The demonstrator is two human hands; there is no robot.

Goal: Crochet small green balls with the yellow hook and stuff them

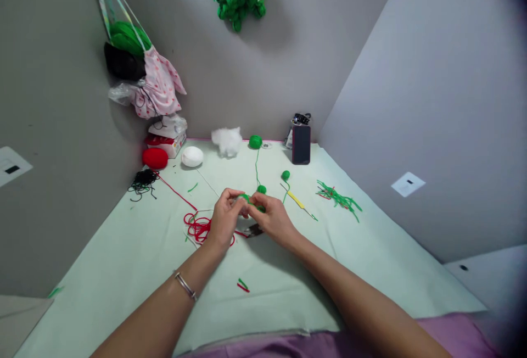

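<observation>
My left hand [224,219] and my right hand [275,217] meet over the middle of the table, fingers pinched together. Between them is a small green crochet piece [244,197], mostly covered by my fingers. A dark object with a shiny part [254,230] lies below my right hand, its kind unclear. Loose red yarn [198,228] is tangled beside my left hand. Just beyond the fingers sits a small green crochet ball [261,189]. To the right of my right hand lies a yellow-handled crochet hook [295,200], near another green ball [285,174].
Toward the back stand a red yarn ball [155,158], a white yarn ball [192,156], white stuffing [228,141], a green yarn ball [255,141] and a phone [301,145]. Green yarn scraps [340,199] lie right; black yarn [144,181] lies left. A pink bag [158,83] hangs left.
</observation>
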